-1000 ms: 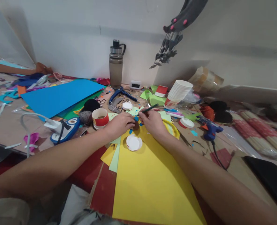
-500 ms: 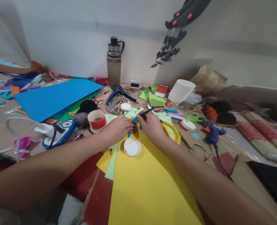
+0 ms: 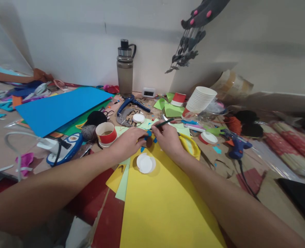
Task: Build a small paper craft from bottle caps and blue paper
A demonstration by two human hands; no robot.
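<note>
In my right hand (image 3: 168, 137) is a slim dark pencil (image 3: 166, 121), held like a writing tool with its upper end pointing right. My left hand (image 3: 130, 142) pinches at a small blue piece (image 3: 148, 133), which looks like cut paper, just left of the right fingertips. A brown round patch shows between the hands; I cannot tell what it is. Both hands rest over a large yellow sheet (image 3: 165, 203). Small blue scraps (image 3: 142, 149) lie close by. Nearer to me, white paper discs (image 3: 145, 163) lie overlapping on the yellow sheet.
A red and white paper cup (image 3: 107, 138) stands left of my left hand. Behind are a blue-handled cutter (image 3: 128, 102), a bottle (image 3: 125, 72) and stacked cups (image 3: 201, 100). Rightward lie a yellow ring-shaped cutout (image 3: 193, 146) and a corded glue gun (image 3: 235, 144). Blue sheets (image 3: 62, 106) lie left.
The pencil's upper end has shifted slightly right. My left fingers have parted a little from the thumb near the blue piece. The camera view has shifted slightly.
</note>
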